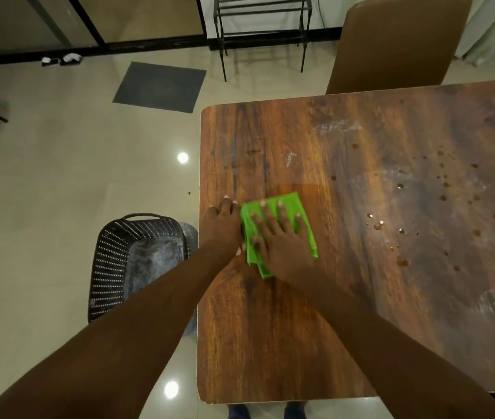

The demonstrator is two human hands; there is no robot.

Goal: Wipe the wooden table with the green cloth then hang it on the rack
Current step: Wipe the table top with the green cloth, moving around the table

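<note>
Hands (252, 234) flat on green cloth (288, 207)

Left hand (222, 225): lay flat, fingers together, pointing away from the body.
Right hand (282, 240): palm down, fingers spread wide.
Arms: both bare, extended forward, converging so the hands nearly touched.

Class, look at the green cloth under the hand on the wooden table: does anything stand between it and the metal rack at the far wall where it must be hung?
Nothing visible does. The green cloth lies flat under the right hand near the wooden table's left edge. Between that edge and the black metal rack is open tiled floor; the brown chair stands to the rack's right, the grey mat to its left.
</note>
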